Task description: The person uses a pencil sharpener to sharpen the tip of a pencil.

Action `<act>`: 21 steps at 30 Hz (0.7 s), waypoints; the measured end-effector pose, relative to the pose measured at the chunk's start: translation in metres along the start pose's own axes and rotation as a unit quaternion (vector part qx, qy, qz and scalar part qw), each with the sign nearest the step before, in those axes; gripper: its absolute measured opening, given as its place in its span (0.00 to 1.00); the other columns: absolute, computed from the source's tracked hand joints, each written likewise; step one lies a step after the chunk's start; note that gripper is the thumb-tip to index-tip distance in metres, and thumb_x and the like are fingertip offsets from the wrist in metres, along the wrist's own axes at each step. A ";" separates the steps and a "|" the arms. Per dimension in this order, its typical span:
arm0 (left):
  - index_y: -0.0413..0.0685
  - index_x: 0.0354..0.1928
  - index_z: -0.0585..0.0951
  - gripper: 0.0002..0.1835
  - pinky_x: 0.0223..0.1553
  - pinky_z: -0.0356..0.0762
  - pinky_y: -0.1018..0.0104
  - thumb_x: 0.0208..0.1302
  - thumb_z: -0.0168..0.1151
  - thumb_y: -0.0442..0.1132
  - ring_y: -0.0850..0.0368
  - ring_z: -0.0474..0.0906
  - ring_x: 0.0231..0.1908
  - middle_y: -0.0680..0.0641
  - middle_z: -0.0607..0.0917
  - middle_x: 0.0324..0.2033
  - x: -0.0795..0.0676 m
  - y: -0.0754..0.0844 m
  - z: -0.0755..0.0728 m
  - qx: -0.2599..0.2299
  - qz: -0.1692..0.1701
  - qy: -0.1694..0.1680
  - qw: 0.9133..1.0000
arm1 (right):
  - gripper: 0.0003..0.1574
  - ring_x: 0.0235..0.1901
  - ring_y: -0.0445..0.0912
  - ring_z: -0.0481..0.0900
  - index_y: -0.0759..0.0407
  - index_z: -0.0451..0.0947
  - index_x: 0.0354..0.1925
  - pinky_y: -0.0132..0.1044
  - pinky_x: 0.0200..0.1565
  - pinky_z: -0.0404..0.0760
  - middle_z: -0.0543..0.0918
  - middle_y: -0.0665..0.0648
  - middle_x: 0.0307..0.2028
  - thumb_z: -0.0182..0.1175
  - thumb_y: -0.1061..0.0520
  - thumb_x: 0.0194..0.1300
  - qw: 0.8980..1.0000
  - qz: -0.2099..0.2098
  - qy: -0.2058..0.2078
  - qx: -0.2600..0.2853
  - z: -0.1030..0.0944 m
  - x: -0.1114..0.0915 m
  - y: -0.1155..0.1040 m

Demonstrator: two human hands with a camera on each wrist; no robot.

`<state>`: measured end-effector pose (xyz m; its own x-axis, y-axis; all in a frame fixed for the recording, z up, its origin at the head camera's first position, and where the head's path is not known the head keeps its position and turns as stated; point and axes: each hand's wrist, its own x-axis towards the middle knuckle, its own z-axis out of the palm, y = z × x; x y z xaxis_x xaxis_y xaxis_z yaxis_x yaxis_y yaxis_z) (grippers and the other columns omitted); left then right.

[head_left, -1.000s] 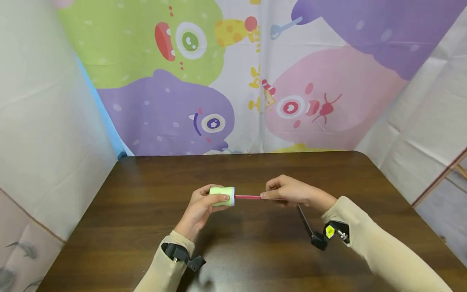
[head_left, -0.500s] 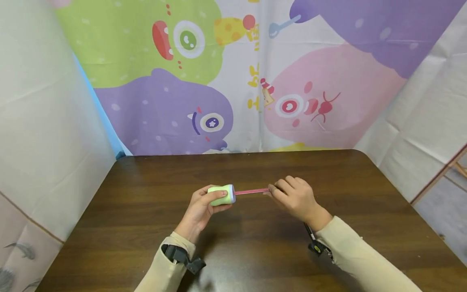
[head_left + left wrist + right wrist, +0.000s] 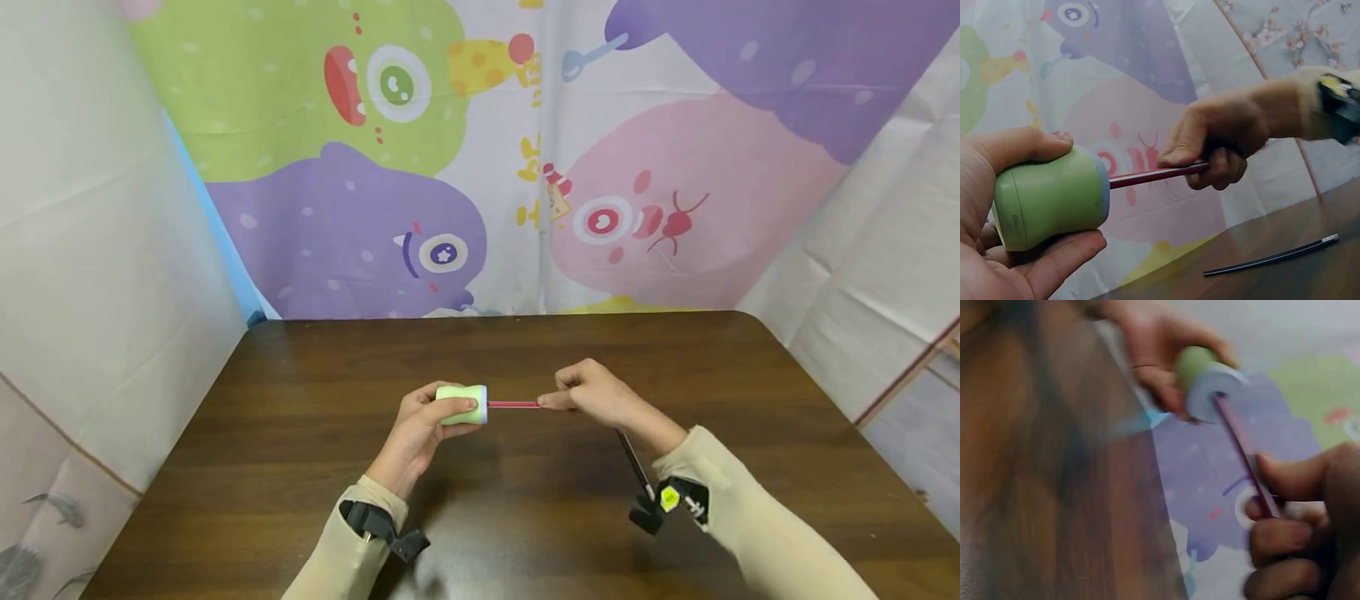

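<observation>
Since half a second ago, our right hand has turned at the wrist, and the red stick, maybe a pencil, has gone from a small tilt to almost level. Our left hand and the green barrel, maybe a sharpener, have hardly moved.

From the head, we see the stick reach left from our right fingers to the barrel. It runs side to side, nearly in line with the back edge of the brown surface. We hold both things up in the air, about midway between the left and right edges. Each of those edges is well apart from our hands, so we have room on both sides.

From the left wrist, our left thumb lies on top of the barrel and our fingers curl under it, spread as wide as the barrel is thick. The barrel's pale rim faces our right hand, and the patterned cloth hangs behind.

From the right wrist, things are blurry, but we see the stick go into the middle of the rim. Our right thumb and fingers pinch its near end, with just the thin stick between them.
</observation>
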<state>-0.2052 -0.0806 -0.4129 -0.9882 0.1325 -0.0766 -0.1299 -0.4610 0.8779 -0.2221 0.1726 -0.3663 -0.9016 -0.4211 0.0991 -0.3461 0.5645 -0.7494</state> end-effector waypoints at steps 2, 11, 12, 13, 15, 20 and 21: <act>0.46 0.28 0.81 0.09 0.35 0.88 0.56 0.51 0.64 0.24 0.55 0.83 0.28 0.45 0.81 0.32 0.001 -0.001 0.001 0.004 -0.006 -0.002 1.000 | 0.32 0.16 0.40 0.50 0.52 0.54 0.16 0.32 0.21 0.50 0.56 0.47 0.14 0.65 0.54 0.66 0.993 0.065 -0.075 0.062 -0.009 0.006 -0.002; 0.45 0.30 0.81 0.08 0.37 0.88 0.55 0.52 0.61 0.25 0.53 0.83 0.31 0.44 0.81 0.34 0.001 0.003 -0.005 -0.016 0.010 -0.012 1.000 | 0.14 0.16 0.36 0.70 0.52 0.78 0.28 0.31 0.17 0.70 0.77 0.43 0.19 0.71 0.47 0.60 0.931 -0.281 0.115 -0.202 -0.002 -0.001 0.007; 0.44 0.30 0.81 0.07 0.38 0.88 0.55 0.53 0.60 0.25 0.53 0.83 0.32 0.44 0.81 0.34 0.000 0.005 -0.006 -0.022 0.010 -0.015 1.000 | 0.13 0.17 0.38 0.73 0.54 0.79 0.30 0.33 0.17 0.73 0.79 0.45 0.21 0.70 0.48 0.61 0.893 -0.348 0.158 -0.237 0.000 0.000 0.008; 0.44 0.30 0.80 0.07 0.38 0.87 0.55 0.53 0.59 0.25 0.53 0.83 0.32 0.44 0.81 0.34 0.000 0.006 -0.007 -0.028 0.010 -0.019 0.999 | 0.12 0.17 0.40 0.74 0.57 0.81 0.31 0.34 0.17 0.74 0.81 0.47 0.21 0.69 0.51 0.64 0.848 -0.411 0.201 -0.269 0.001 0.001 0.010; 0.44 0.31 0.80 0.07 0.39 0.87 0.55 0.54 0.58 0.26 0.54 0.83 0.32 0.44 0.82 0.33 -0.001 0.007 -0.007 -0.034 0.007 -0.029 0.999 | 0.11 0.17 0.44 0.74 0.62 0.83 0.32 0.36 0.16 0.73 0.81 0.52 0.23 0.64 0.55 0.69 0.760 -0.508 0.264 -0.308 0.001 0.006 0.013; 0.44 0.30 0.81 0.07 0.40 0.87 0.54 0.55 0.58 0.26 0.54 0.84 0.33 0.45 0.82 0.33 -0.002 0.007 -0.004 -0.035 -0.005 -0.040 0.999 | 0.16 0.14 0.46 0.67 0.63 0.80 0.23 0.32 0.12 0.60 0.76 0.54 0.18 0.58 0.65 0.69 0.638 -0.598 0.354 -0.333 0.002 0.013 0.012; 0.44 0.30 0.81 0.07 0.40 0.87 0.54 0.55 0.58 0.26 0.54 0.84 0.33 0.45 0.82 0.33 -0.002 0.007 -0.003 -0.035 -0.009 -0.039 0.999 | 0.17 0.13 0.45 0.65 0.63 0.79 0.22 0.31 0.12 0.58 0.74 0.54 0.17 0.58 0.65 0.69 0.635 -0.597 0.363 -0.329 0.004 0.014 0.012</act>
<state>-0.2042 -0.0869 -0.4086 -0.9767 0.2081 -0.0524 -0.1555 -0.5180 0.8411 -0.2375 0.1709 -0.3771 0.3065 -0.5244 0.7944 -0.7141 0.4252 0.5562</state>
